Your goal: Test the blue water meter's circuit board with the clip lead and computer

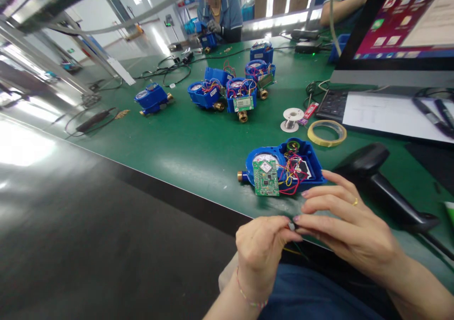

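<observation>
My left hand [260, 251] and my right hand [345, 227] meet over the table's near edge, pinching a tiny part [291, 226] between their fingertips. Thin wires [296, 250] trail below it. What the part is, I cannot make out. My right hand wears a gold ring, and its upper fingers are stretched out. Just beyond lies an open blue water meter [283, 166] with a green circuit board [266, 178], coloured wires and a brass fitting.
Several more blue meters [234, 90] stand mid-table on the green mat [191, 140]. A tape roll [327, 133], a white spool [291, 119], a black scanner [381, 180], keyboard [332, 104], paper and monitor [404, 22] are at right. Two people work at the far side.
</observation>
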